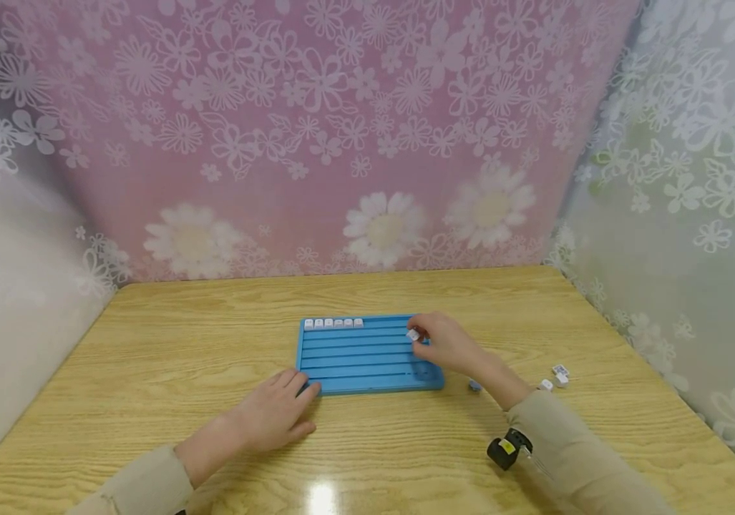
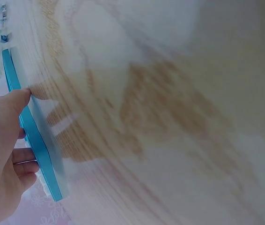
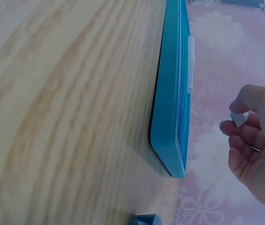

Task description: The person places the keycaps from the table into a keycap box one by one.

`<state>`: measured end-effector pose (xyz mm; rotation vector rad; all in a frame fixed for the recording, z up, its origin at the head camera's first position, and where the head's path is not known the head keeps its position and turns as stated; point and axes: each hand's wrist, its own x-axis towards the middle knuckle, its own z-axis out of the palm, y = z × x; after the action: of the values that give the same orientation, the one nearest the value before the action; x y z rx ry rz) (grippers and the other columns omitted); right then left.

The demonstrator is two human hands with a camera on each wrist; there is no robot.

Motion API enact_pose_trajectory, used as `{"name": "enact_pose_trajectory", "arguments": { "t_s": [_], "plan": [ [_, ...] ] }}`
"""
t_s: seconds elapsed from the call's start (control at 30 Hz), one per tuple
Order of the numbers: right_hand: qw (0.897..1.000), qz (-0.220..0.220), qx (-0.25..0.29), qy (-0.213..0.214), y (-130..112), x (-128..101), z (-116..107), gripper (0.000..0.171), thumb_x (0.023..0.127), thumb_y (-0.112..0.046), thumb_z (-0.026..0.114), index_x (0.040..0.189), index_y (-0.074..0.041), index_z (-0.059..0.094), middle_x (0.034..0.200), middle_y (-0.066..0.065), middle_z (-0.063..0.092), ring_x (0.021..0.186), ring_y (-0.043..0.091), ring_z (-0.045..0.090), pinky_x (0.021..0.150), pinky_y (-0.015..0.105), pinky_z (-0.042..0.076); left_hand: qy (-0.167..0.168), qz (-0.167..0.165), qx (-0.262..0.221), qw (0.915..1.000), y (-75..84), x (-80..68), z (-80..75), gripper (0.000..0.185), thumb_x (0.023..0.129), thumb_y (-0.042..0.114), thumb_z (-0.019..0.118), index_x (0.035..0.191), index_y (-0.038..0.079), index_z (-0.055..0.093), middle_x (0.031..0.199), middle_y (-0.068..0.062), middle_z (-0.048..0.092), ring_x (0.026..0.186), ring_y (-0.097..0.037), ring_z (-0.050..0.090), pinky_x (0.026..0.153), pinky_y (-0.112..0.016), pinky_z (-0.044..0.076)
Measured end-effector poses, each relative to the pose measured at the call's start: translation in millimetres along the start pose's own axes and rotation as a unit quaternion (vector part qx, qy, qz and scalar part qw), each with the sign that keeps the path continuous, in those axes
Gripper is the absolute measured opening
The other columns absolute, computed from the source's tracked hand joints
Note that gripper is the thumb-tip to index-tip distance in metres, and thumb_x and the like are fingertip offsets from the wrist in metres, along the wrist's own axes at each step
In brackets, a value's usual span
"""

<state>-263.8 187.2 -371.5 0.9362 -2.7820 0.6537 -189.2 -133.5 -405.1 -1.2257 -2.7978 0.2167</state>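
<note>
We seem mid-placement: our loosely extended left hand (image 1: pixel 273 413) touches the tray (image 1: pixel 354 363); our right hand (image 1: pixel 449 343) pinches a tile (image 1: pixel 413 335), which likely needs lowering leftward, beside the row (image 1: pixel 338 324).

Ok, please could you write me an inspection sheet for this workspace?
Surface: wood-grain table, reflecting light at the front.
Job's things: blue tray, six white pieces at its far row's left end; loose pieces lie right of the tray.
Clutter: nothing seen.
Left hand: touches the tray's near left corner.
Right hand: pinches another white piece over the tray's right side.
Cables: nothing seen.
Surroundings: flower-patterned backdrop, pink behind the table.
</note>
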Motion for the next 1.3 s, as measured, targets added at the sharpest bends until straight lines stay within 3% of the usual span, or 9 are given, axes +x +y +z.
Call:
{"name": "enact_pose_trajectory", "arguments": {
  "t_s": [0.2,0.4,0.63,0.87,1.07,1.3],
  "plan": [
    [0.999,-0.023,-0.008,-0.026,-2,8,1,0.028,0.086,-0.007,0.059,0.113,0.000,0.063,0.086,0.000,0.060,0.071,0.016,0.050,0.060,0.031,0.041,0.005,0.000,-0.001,1.0000,0.1,-0.2,0.6,0.058,0.093,0.047,0.049,0.132,0.004,0.045,0.120,-0.012,0.047,0.114,-0.027,0.044,0.099,-0.040,0.038],
    [0.997,-0.040,-0.036,-0.050,-4,18,5,0.025,0.089,-0.010,0.059,0.113,-0.004,0.065,0.087,-0.002,0.063,0.069,0.009,0.052,0.060,0.027,0.043,0.008,0.001,-0.003,1.0000,-0.4,-0.1,1.1,0.058,0.093,0.047,0.050,0.132,0.004,0.046,0.120,-0.012,0.048,0.113,-0.026,0.044,0.098,-0.040,0.038],
    [0.997,0.027,-0.012,-0.067,-15,31,11,0.028,0.088,-0.018,0.065,0.113,-0.005,0.064,0.071,-0.005,0.055,0.059,0.010,0.045,0.055,0.027,0.038,0.010,0.001,-0.002,1.0000,-1.0,0.1,1.8,0.058,0.092,0.047,0.050,0.132,0.005,0.046,0.119,-0.011,0.048,0.112,-0.026,0.045,0.098,-0.040,0.038],
    [0.996,0.063,0.023,-0.052,-21,38,17,0.031,0.085,-0.028,0.068,0.107,-0.007,0.064,0.079,-0.004,0.061,0.067,0.008,0.055,0.057,0.025,0.046,0.010,0.004,0.002,0.9999,-1.2,0.2,3.0,0.057,0.093,0.047,0.049,0.132,0.005,0.046,0.119,-0.011,0.048,0.112,-0.025,0.044,0.098,-0.040,0.038],
    [0.998,0.049,0.021,-0.023,-23,46,23,0.027,0.084,-0.026,0.070,0.101,-0.007,0.064,0.075,-0.004,0.054,0.063,0.012,0.047,0.057,0.028,0.041,0.014,0.002,0.000,0.9999,-1.1,0.2,2.7,0.057,0.092,0.047,0.050,0.131,0.005,0.046,0.120,-0.012,0.048,0.113,-0.026,0.045,0.099,-0.040,0.038],
    [0.998,0.055,0.033,-0.022,-22,52,28,0.028,0.087,-0.018,0.066,0.110,-0.003,0.063,0.070,-0.002,0.051,0.060,0.014,0.042,0.055,0.028,0.036,0.013,-0.001,0.000,0.9999,-1.1,-0.3,1.9,0.057,0.092,0.046,0.051,0.131,0.005,0.046,0.119,-0.012,0.048,0.111,-0.026,0.045,0.098,-0.039,0.039]
  ]
}}
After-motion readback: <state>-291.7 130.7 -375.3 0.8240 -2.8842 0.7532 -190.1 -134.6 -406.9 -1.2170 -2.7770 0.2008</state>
